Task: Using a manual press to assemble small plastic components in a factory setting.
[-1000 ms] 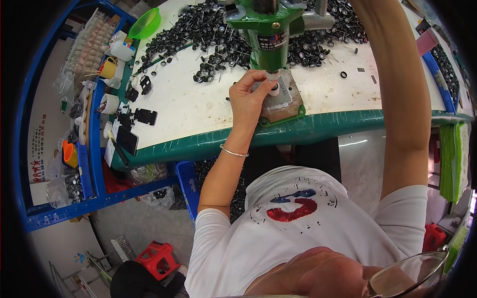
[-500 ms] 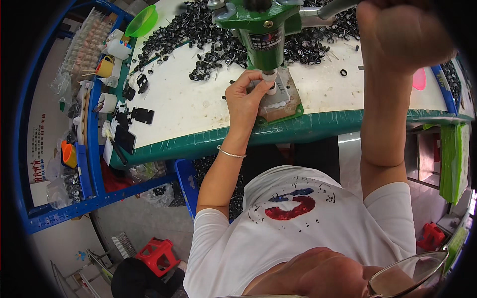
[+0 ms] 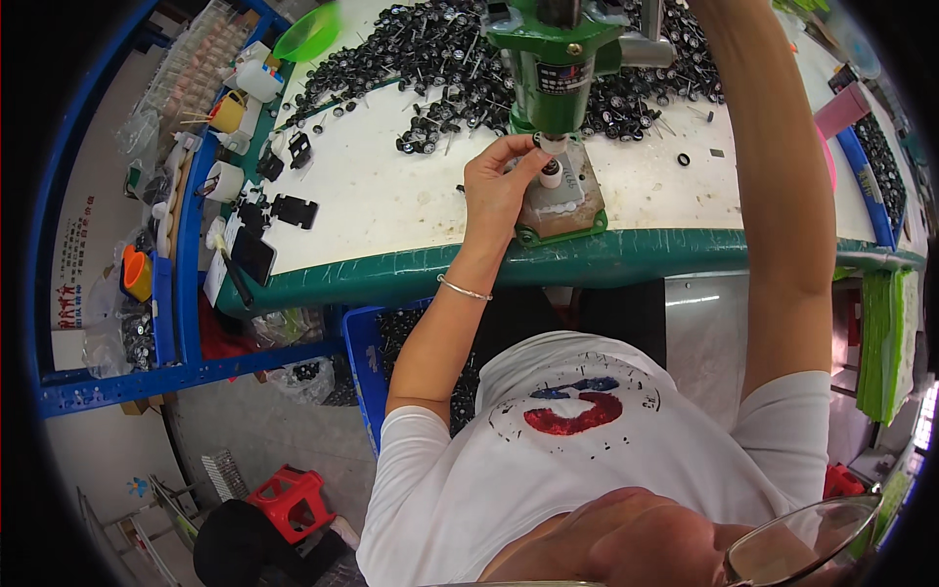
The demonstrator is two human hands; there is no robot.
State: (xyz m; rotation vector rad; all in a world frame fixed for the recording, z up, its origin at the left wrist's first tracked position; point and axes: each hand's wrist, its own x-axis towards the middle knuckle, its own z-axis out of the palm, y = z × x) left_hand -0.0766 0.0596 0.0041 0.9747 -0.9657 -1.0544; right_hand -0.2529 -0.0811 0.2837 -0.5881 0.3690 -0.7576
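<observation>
My left hand (image 3: pixel 497 191) is at a green bench press (image 3: pixel 556 83), thumb and forefinger pinched together just under its white tip (image 3: pixel 553 145). What they hold is mostly hidden; a small dark bit shows beside the forefinger. Right below the fingertips a short white post (image 3: pixel 551 176) with a dark, ringed top stands on the press's base plate (image 3: pixel 585 207). My right forearm (image 3: pixel 782 166) reaches up past the right side of the press. The hand at its end is cut off by the top edge. The press's metal lever (image 3: pixel 652 18) points upward near it.
Behind the press spreads a heap of small black wheels (image 3: pixel 440 73) on axles. A loose black ring (image 3: pixel 684 159) lies to its right. At the left are a phone (image 3: pixel 252 256) and a green bowl (image 3: pixel 306 34). A blue tray of wheels (image 3: pixel 869 186) stands far right.
My right hand has gone up out of the frame, and the lever has swung from slanting sideways to upright. My left hand stays at the press tip. The whole view has shifted slightly.
</observation>
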